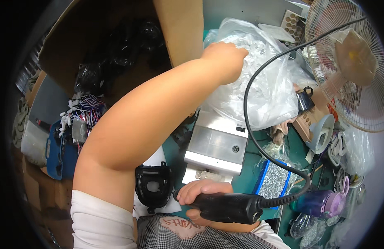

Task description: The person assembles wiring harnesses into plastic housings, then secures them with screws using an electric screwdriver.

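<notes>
My left hand [226, 61] reaches across to an open clear plastic bag [262, 95] full of small clear parts. Its fingers are curled down into the bag's contents, and what they grip is hidden. In front of my body my right hand [202, 191] is closed around a black corded electric screwdriver [229, 207], which lies sideways with its cable end to the right. A black plastic housing [154, 185] with a central opening rests left of that hand. Just beyond it stands a silver metal device [217, 143].
A large cardboard box [181, 31] holding black wrapped parts stands at the left, near bundled wires [86, 112]. The screwdriver's black cable [247, 97] loops over the bag. Rightward are a blue tray [275, 180] of small metal pieces, a purple bottle [320, 203] and a fan [349, 62].
</notes>
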### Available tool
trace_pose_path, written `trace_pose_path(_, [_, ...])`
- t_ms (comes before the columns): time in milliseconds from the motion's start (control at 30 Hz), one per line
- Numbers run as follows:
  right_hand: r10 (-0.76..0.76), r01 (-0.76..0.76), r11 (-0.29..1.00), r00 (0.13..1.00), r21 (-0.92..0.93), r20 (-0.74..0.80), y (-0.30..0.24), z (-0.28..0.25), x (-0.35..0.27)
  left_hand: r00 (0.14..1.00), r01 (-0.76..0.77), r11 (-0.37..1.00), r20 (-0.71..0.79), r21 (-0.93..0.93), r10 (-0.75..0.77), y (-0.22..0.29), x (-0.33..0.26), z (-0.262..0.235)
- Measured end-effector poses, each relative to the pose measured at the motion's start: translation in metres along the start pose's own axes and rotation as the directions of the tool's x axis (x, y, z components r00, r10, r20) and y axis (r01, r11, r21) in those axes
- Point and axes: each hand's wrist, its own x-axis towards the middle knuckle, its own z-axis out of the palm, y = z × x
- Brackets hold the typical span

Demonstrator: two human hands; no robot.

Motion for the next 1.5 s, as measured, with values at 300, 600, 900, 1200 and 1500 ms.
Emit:
trace_pose_path(300, [-0.126,0.135,0.99,0.98,0.051,-0.152,0.025,0.009,-0.011,0.989,-0.012,1.0,0.15,0.001,0.012,-0.009,0.01,-0.003])
trace_pose_path(600, [0.018,-0.014,0.999,0.997,0.043,-0.077,0.018,0.005,-0.01,0.978,-0.027,1.0,0.209,0.009,0.025,-0.026,-0.016,-0.03])
trace_pose_path(900, [0.053,-0.038,0.993,0.99,0.113,-0.128,0.025,0.009,-0.012,0.977,-0.106,0.987,0.173,-0.124,0.127,-0.04,-0.033,-0.02])
trace_pose_path(1200, [0.036,0.035,0.967,0.961,0.251,-0.274,0.028,0.015,-0.016,0.953,0.291,0.297,0.249,-0.909,-0.171,-0.017,-0.088,-0.06])
trace_pose_path(1500, [0.069,-0.01,0.975,0.963,0.222,-0.26,0.028,0.02,-0.015,0.895,0.374,-0.328,0.43,-0.868,-0.117,-0.031,-0.196,-0.044])
